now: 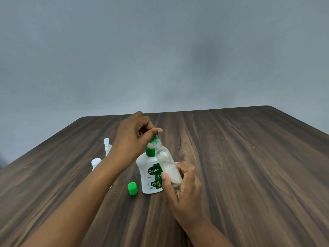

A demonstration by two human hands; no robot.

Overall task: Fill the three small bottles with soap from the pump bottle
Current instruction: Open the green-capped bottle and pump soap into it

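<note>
- Head view: the small bottle (166, 163) is held in the right hand (181, 188), with thumb and fingers curled round its lower half in a closed grip. It is tilted, and its mouth is set at the nozzle, above the grip.
- Clear, thin-walled plastic is suggested, with a slim, round body partly filled with milky soap. It is judged light, slightly squeezable, and slippery if soap runs down the side, so hold is best taken low on the body, as now.
- The left hand (132, 139) is closed over the green pump head (154, 139), thumb laid across its top, up and left of the right grip.
- The pump bottle (148, 173) stands on the wood-grain table (249, 166), just left of the right grip. It is white and glossy, and is judged stiffer and heavier.
- A green cap (132, 188) lies left of that grip. A second white bottle (107, 146) and a third white bottle (96, 163) stand farther left, behind the left forearm.
</note>
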